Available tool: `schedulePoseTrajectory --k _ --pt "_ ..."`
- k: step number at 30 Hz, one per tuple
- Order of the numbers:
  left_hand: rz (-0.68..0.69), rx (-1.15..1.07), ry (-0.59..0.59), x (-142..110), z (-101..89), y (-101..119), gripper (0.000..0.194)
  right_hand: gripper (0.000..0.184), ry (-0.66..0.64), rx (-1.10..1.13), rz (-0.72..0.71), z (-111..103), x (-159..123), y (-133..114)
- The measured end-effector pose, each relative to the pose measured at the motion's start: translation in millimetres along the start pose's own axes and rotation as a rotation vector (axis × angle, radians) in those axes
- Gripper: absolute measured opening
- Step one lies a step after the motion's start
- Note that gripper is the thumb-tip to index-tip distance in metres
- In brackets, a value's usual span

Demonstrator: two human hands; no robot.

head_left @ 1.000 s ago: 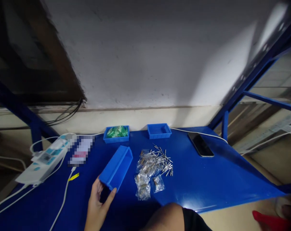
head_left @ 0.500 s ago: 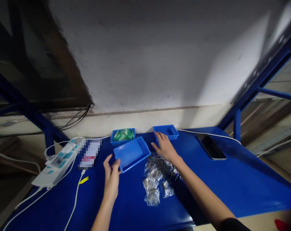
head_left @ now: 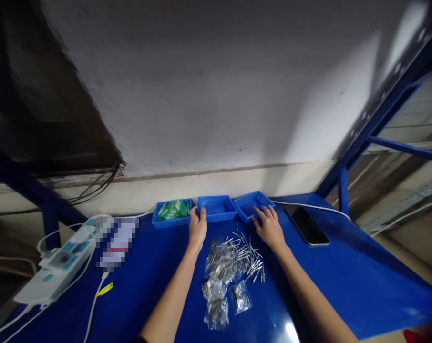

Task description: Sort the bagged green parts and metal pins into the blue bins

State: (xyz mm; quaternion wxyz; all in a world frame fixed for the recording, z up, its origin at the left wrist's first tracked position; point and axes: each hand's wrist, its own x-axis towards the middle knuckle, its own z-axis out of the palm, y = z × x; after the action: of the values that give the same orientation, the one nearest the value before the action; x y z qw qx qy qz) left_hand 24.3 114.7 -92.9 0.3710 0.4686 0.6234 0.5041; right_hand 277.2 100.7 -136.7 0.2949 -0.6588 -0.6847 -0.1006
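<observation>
My left hand (head_left: pixel 198 231) pinches the left end of the middle blue bin (head_left: pixel 218 217), thumb on the inner side of the wall and fingers outside. This bin stands level on the table and holds nothing. At the right blue bin (head_left: pixel 242 202), which sits askew, my right hand (head_left: pixel 270 228) rests over the front rim near the right corner, its fingers spread. Between my forearms lies a pile of metal pop rivets (head_left: pixel 250 257). Small clear plastic bags (head_left: pixel 216 288) with metal pieces inside lie beside and in front of them.
A third blue bin (head_left: pixel 171 222) holds green-and-white packets (head_left: pixel 173 209). A dark phone (head_left: pixel 307 225) lies to the right. On the left are a white power strip (head_left: pixel 55 274) and a blurred-out phone (head_left: pixel 116 245) on a cable. The wall (head_left: pixel 216 119) rises behind the table.
My left hand has brought the middle bin back and right, setting it down between the other two. The right bin has turned under my right hand. The camera view has shifted slightly.
</observation>
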Motion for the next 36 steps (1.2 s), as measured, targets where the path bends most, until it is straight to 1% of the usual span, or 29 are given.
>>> schedulePoseTrajectory --k 2,5,7,9,10,11,13,14,16,18,20,24,28,31,33,34,36 --pt "0.07 0.063 -0.015 2 4.9 5 0.057 0.04 0.036 -0.017 0.021 5 0 -9" --pt "0.162 0.167 -0.029 -1 5.3 9 0.072 0.04 0.075 -0.029 0.057 13 3 -25" --pt "0.268 0.305 -0.004 -6 3.3 9 0.074 0.04 0.092 -0.027 0.076 18 6 -35" --pt "0.422 0.472 0.004 -11 1.6 7 0.067 0.039 0.098 -0.019 0.085 22 9 -42" --pt "0.503 0.55 -0.028 -12 1.2 6 0.061 0.039 0.1 -0.014 0.089 24 10 -44" --pt "0.568 0.614 -0.086 -13 1.0 5 0.055 0.039 0.101 -0.01 0.093 25 11 -46" --pt "0.651 0.73 -0.243 -12 1.2 4 0.044 0.038 0.1 0.007 0.095 27 12 -47" --pt "0.668 0.774 -0.309 -9 1.2 3 0.04 0.038 0.093 0.024 0.086 27 12 -46" --pt "0.676 0.823 -0.378 -2 0.3 3 0.038 0.038 0.066 0.073 0.047 25 12 -45" --pt "0.68 0.838 -0.4 6 -1.6 4 0.04 0.038 0.03 0.126 0.003 23 11 -45" --pt "0.68 0.847 -0.416 15 -4.0 4 0.042 0.038 0.013 0.155 -0.007 23 10 -46" --pt "0.677 0.869 -0.438 25 -7.2 3 0.044 0.037 0.043 0.175 0.021 25 9 -52" --pt "0.681 0.888 -0.428 24 -4.7 3 0.041 0.034 0.036 0.2 0.021 24 8 -54" --pt "0.69 0.873 -0.377 19 -6.6 7 0.043 0.033 0.02 0.21 0.032 22 7 -55" --pt "0.712 0.825 -0.272 16 -17.2 9 0.041 0.034 0.011 0.216 0.027 23 7 -56" --pt "0.727 0.794 -0.191 16 -26.4 8 0.038 0.034 0.006 0.216 0.021 23 7 -56" --pt "0.736 0.766 -0.005 19 -51.8 5 0.035 0.037 -0.005 0.215 0.014 25 7 -57"
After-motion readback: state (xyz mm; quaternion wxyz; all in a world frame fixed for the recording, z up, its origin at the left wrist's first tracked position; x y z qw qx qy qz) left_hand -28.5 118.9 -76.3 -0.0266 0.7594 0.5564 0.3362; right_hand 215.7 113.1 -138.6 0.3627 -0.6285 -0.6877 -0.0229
